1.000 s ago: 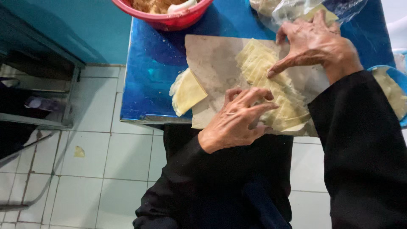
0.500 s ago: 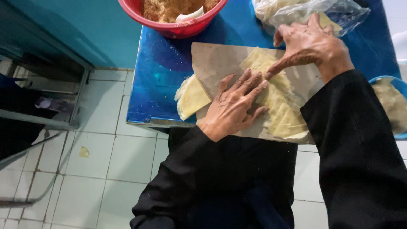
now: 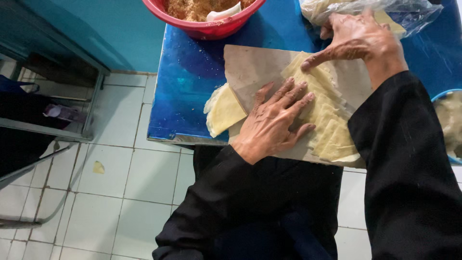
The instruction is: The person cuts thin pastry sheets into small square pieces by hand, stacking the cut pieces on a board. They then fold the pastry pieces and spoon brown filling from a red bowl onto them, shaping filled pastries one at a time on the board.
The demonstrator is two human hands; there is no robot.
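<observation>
A pale board (image 3: 250, 67) lies on a blue table (image 3: 192, 86). Several thin yellow dough sheets (image 3: 327, 120) are fanned out across the board. My left hand (image 3: 274, 123) presses flat on the board and the near edge of the sheets, fingers spread. My right hand (image 3: 358, 38) rests at the far end of the fan, its index finger pointing down onto the top sheet. A separate small stack of yellow sheets (image 3: 224, 110) sits at the board's left corner, overhanging the table edge.
A red bowl (image 3: 207, 26) of brown crumbs with a white scoop stands at the table's far side. A clear plastic bag (image 3: 409, 12) with more sheets lies far right. A blue-rimmed dish (image 3: 450, 125) shows at the right edge. Tiled floor and a metal frame (image 3: 62, 135) are left.
My left hand has flattened and slid a little up the board onto the sheets. My right hand stays at the far end of the fan. The camera view has shifted slightly.
</observation>
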